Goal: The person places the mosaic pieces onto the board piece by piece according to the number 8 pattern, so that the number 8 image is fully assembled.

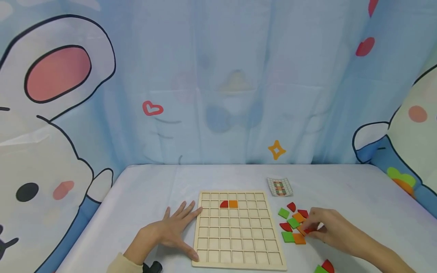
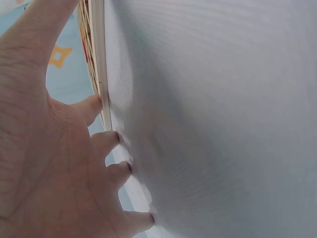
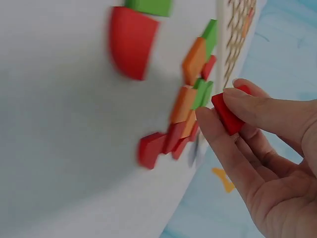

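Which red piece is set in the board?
The red piece directly left of the orange square, both set in the board; other red pieces are outside it, one pinched by the right hand.

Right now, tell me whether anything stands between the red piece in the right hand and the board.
Only low loose pieces lie between the red piece and the board; nothing tall shows there. The left hand is at the board's left edge, off that path.
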Demonstrator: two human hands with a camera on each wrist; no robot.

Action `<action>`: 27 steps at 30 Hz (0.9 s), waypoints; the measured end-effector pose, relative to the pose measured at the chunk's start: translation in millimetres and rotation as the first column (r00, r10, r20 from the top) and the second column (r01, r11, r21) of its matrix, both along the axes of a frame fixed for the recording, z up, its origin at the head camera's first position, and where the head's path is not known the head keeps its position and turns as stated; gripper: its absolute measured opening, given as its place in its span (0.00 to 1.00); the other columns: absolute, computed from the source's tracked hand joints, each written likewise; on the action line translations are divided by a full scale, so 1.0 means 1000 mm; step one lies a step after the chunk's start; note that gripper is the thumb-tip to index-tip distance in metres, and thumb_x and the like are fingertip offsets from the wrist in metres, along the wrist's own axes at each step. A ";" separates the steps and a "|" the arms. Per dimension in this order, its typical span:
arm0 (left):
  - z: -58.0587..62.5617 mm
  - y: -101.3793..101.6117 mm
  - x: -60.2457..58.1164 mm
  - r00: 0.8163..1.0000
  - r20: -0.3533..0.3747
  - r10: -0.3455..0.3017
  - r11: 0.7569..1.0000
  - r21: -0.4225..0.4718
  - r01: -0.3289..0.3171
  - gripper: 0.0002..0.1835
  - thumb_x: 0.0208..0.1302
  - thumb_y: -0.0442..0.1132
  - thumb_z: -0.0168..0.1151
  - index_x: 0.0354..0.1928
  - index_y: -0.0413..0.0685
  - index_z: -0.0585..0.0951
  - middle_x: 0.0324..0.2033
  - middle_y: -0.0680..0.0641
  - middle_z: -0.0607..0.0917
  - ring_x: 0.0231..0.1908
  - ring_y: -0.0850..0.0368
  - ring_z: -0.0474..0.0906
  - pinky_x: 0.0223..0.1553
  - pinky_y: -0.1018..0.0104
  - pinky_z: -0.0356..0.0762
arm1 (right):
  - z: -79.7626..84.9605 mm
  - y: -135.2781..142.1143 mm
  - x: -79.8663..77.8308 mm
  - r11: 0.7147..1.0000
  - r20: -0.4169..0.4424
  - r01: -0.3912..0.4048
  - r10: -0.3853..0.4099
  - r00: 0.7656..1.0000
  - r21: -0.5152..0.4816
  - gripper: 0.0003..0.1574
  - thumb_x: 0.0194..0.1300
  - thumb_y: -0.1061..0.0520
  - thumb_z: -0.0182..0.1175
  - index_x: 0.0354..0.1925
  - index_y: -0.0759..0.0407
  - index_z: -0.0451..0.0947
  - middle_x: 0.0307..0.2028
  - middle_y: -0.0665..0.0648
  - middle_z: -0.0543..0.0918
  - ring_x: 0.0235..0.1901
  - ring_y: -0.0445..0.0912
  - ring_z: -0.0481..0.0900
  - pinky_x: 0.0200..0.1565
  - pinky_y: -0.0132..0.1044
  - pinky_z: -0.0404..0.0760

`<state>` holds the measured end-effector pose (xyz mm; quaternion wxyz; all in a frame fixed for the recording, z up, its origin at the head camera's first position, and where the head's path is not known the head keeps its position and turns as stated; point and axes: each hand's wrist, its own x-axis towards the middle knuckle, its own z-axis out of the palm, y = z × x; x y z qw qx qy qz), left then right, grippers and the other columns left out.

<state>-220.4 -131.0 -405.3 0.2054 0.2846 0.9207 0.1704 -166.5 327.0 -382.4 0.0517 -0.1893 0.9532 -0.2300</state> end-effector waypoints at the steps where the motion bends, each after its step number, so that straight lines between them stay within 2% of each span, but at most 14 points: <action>1: 0.000 0.000 0.000 1.000 0.001 -0.002 1.000 0.000 0.002 0.67 0.49 0.64 0.82 0.85 0.59 0.51 0.84 0.43 0.44 0.82 0.39 0.35 0.73 0.23 0.32 | 0.002 -0.003 -0.002 1.000 -0.011 -0.010 0.010 1.000 -0.014 0.11 0.57 0.69 0.76 0.36 0.54 0.91 0.31 0.43 0.79 0.32 0.35 0.76 0.37 0.32 0.87; 4: 0.000 0.000 0.000 1.000 0.004 -0.006 1.000 0.003 0.006 0.67 0.49 0.63 0.82 0.85 0.58 0.50 0.84 0.43 0.44 0.82 0.39 0.35 0.73 0.23 0.32 | 0.008 -0.013 -0.008 0.998 -0.007 -0.026 0.026 1.000 -0.049 0.10 0.58 0.68 0.76 0.36 0.54 0.90 0.31 0.43 0.80 0.31 0.34 0.78 0.38 0.31 0.86; 10: 0.000 0.000 0.000 1.000 0.006 -0.007 1.000 0.003 0.007 0.67 0.50 0.62 0.82 0.85 0.58 0.50 0.84 0.43 0.44 0.82 0.39 0.35 0.73 0.23 0.31 | 0.012 -0.041 -0.023 0.986 -0.062 -0.091 0.083 0.995 -0.138 0.09 0.57 0.68 0.77 0.38 0.59 0.91 0.31 0.43 0.83 0.28 0.34 0.76 0.32 0.30 0.83; 18: 0.000 0.002 0.000 1.000 0.000 -0.003 1.000 -0.001 0.003 0.67 0.50 0.63 0.82 0.85 0.59 0.50 0.84 0.43 0.44 0.82 0.39 0.35 0.73 0.23 0.31 | 0.005 -0.074 -0.051 0.956 -0.107 -0.179 0.158 0.982 -0.234 0.11 0.61 0.69 0.73 0.43 0.62 0.91 0.36 0.48 0.87 0.34 0.37 0.81 0.38 0.32 0.86; 27: -0.001 0.003 -0.001 1.000 -0.012 0.021 0.999 -0.028 -0.022 0.67 0.48 0.64 0.83 0.85 0.60 0.51 0.84 0.44 0.45 0.83 0.40 0.36 0.74 0.24 0.32 | -0.004 -0.101 -0.080 0.949 -0.138 -0.190 0.160 0.977 -0.250 0.13 0.63 0.70 0.71 0.46 0.64 0.91 0.37 0.52 0.88 0.36 0.41 0.83 0.36 0.32 0.83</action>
